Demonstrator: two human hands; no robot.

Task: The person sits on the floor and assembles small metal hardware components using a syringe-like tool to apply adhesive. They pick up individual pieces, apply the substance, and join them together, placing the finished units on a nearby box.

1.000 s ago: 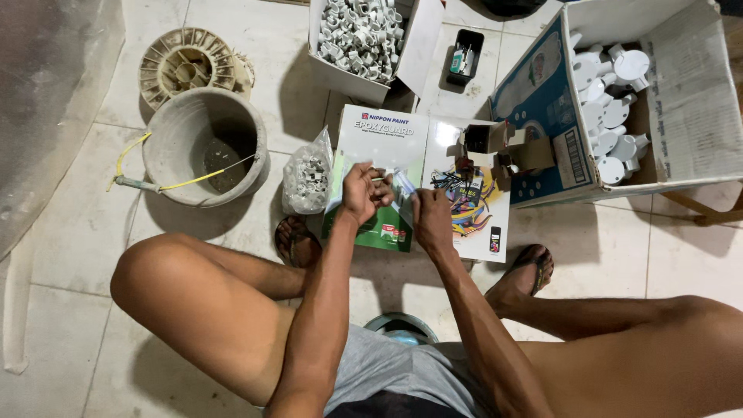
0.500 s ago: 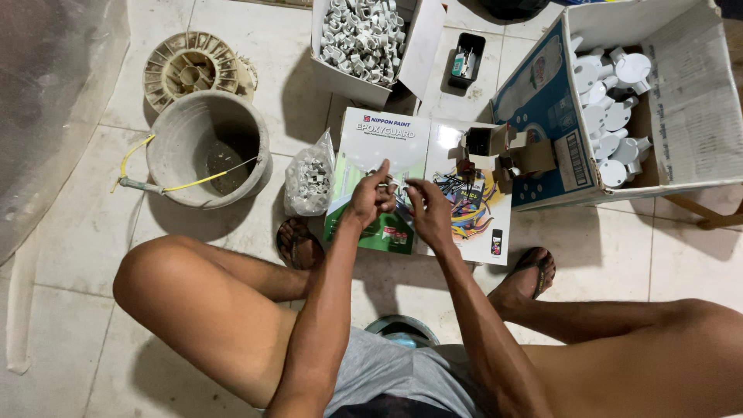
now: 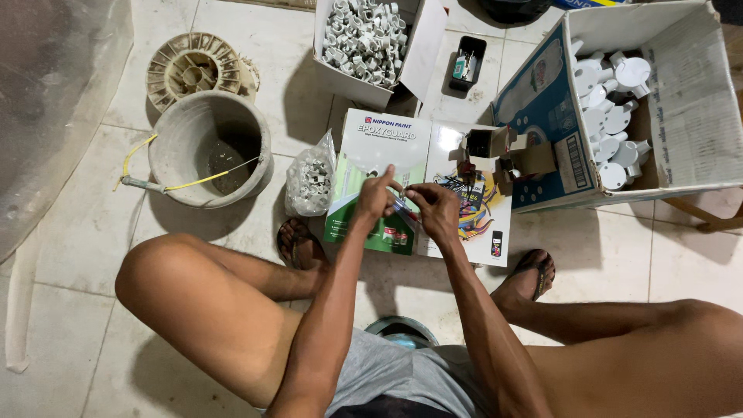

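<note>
Both the left hand (image 3: 377, 195) and the right hand (image 3: 435, 207) pinch shut on a thin, light, bendy-looking wire (image 3: 402, 207) above the flattened cardboard box (image 3: 387, 139), best gripped near its end.

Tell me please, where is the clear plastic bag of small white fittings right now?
In the head view, the clear plastic bag sits on the floor left of the hands, between the grey bucket and the flattened cardboard box.

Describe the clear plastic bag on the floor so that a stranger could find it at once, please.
Start at the grey bucket on the tiled floor. Just right of it, beside the flattened carton under the person's hands, stands the bag. It is the only clear, knotted bag, filled with small white clips, while the other white parts sit in open boxes.
</note>
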